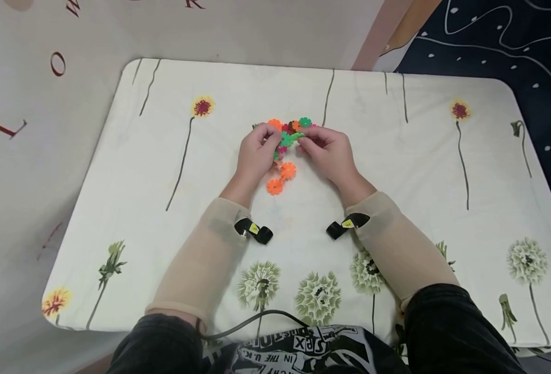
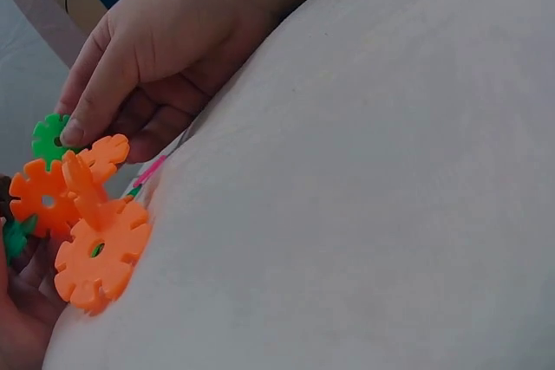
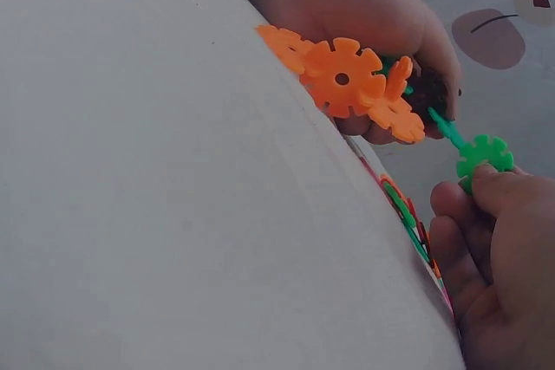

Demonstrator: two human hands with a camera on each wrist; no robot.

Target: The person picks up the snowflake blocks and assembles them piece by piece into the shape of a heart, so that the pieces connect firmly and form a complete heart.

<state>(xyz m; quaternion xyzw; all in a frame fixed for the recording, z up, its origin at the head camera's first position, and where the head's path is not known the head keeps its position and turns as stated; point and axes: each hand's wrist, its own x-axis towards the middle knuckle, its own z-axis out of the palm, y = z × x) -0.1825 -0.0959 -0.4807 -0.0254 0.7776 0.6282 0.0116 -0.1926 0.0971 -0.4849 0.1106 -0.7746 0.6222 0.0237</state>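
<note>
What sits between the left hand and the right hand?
Mostly green discs, with a pink disc and orange discs close by, in the head view. The right wrist view shows the right hand pinching a green one.

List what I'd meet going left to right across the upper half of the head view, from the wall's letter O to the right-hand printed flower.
Letter O → left-hand printed flower → left hand → bright green piece → right hand → right-hand printed flower.
</note>
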